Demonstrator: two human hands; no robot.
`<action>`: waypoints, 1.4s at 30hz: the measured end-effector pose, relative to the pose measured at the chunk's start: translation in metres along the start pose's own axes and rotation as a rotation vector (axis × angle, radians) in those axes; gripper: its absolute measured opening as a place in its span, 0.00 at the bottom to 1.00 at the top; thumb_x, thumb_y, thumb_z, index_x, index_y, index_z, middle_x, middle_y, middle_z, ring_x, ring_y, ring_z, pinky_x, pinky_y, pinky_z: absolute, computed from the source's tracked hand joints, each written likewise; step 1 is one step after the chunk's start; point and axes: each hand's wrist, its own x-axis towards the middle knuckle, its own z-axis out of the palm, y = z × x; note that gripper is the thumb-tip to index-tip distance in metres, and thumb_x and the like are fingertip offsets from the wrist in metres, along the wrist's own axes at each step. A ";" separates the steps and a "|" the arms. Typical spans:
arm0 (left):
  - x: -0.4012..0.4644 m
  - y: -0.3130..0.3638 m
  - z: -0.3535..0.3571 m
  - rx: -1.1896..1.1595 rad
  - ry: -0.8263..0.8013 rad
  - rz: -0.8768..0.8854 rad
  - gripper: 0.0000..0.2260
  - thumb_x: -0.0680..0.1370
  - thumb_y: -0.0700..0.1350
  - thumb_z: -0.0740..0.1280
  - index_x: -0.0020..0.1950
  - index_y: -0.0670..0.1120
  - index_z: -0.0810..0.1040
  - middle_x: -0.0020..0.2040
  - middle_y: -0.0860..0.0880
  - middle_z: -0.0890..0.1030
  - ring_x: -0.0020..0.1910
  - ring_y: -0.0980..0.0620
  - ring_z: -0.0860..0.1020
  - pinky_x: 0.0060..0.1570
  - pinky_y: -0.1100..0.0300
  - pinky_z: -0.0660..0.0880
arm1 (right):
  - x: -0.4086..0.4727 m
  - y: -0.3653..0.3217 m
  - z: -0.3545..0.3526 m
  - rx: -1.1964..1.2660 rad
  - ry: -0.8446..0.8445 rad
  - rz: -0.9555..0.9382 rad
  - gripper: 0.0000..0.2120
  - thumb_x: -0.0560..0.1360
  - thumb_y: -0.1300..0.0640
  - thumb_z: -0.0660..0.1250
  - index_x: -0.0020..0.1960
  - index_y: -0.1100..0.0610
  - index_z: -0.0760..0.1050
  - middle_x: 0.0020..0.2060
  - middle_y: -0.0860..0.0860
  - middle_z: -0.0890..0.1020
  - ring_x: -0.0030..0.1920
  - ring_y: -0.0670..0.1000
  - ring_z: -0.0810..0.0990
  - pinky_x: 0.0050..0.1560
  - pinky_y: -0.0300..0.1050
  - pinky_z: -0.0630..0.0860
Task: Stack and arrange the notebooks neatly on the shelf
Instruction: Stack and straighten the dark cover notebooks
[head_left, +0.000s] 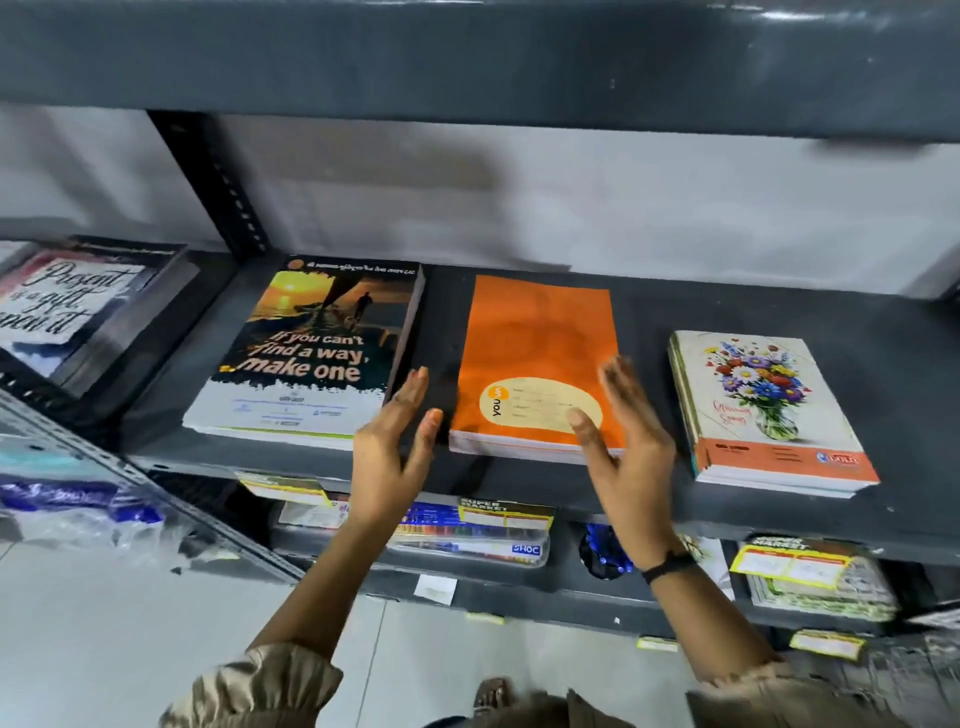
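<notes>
Three stacks of notebooks lie flat on the dark grey shelf (644, 312). On the left is a stack with a sunset cover (306, 348), in the middle an orange stack (535, 343), on the right a stack with a flower cover (763, 405). My left hand (392, 441) is open, palm turned right, just left of the orange stack's front corner. My right hand (623, 441) is open over that stack's front right corner, its thumb on the cover. Neither hand holds anything.
Another notebook stack with lettering (78, 306) lies on the neighbouring shelf at far left. An upper shelf (467, 57) overhangs closely. The lower shelf holds pen packs (467, 535), a blue item (605, 553) and more notebooks (821, 582) behind yellow price labels. A slotted upright (218, 192) stands at back left.
</notes>
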 end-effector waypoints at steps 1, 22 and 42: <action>0.003 -0.001 -0.006 0.016 0.044 0.034 0.20 0.78 0.50 0.59 0.67 0.43 0.73 0.64 0.51 0.74 0.65 0.54 0.74 0.63 0.57 0.73 | 0.005 -0.011 0.010 0.045 -0.018 -0.020 0.26 0.75 0.48 0.63 0.67 0.62 0.70 0.67 0.51 0.69 0.70 0.51 0.68 0.70 0.47 0.69; 0.043 -0.144 -0.163 -0.289 0.071 -0.550 0.19 0.77 0.47 0.64 0.66 0.42 0.72 0.64 0.45 0.76 0.60 0.53 0.73 0.54 0.72 0.71 | -0.010 -0.123 0.197 0.517 -0.507 0.747 0.37 0.77 0.40 0.57 0.76 0.53 0.44 0.78 0.49 0.49 0.77 0.47 0.49 0.76 0.45 0.46; 0.053 -0.178 -0.183 -0.159 -0.168 -0.328 0.31 0.63 0.31 0.76 0.65 0.38 0.73 0.71 0.42 0.70 0.69 0.53 0.69 0.67 0.61 0.68 | -0.035 -0.087 0.198 -0.062 -0.281 0.134 0.26 0.69 0.50 0.72 0.63 0.59 0.75 0.64 0.60 0.77 0.64 0.52 0.77 0.65 0.47 0.74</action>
